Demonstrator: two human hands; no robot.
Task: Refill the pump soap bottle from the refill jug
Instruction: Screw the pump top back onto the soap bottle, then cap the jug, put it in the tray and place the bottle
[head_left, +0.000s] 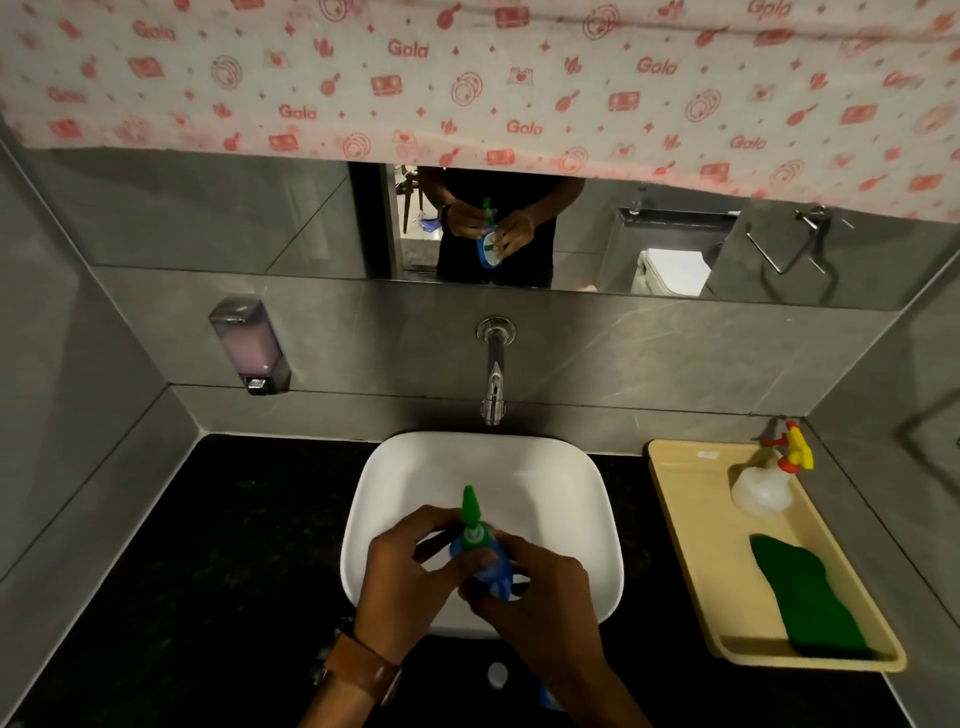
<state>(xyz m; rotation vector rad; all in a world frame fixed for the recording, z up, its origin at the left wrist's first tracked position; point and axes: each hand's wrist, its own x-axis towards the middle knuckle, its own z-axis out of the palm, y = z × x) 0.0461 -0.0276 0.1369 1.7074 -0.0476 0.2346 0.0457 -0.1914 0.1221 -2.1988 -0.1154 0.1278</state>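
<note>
I hold a small blue pump soap bottle (493, 571) with a green pump head (471, 514) above the white sink basin (571, 478). My right hand (540, 597) wraps the bottle's body from the right. My left hand (410, 571) has its fingers and thumb at the green collar under the pump head. The nozzle points away from me. Below my forearms, a small white cap-like thing (497, 674) and a bit of something blue (548, 699) lie on the black counter, mostly hidden. I cannot tell whether that is the refill jug.
A chrome tap (493, 379) juts from the grey wall over the basin. A wall soap dispenser (249, 345) hangs at left. On the right, a beige tray (691, 545) holds a white spray bottle (766, 483) and a green cloth (810, 597). A mirror sits above.
</note>
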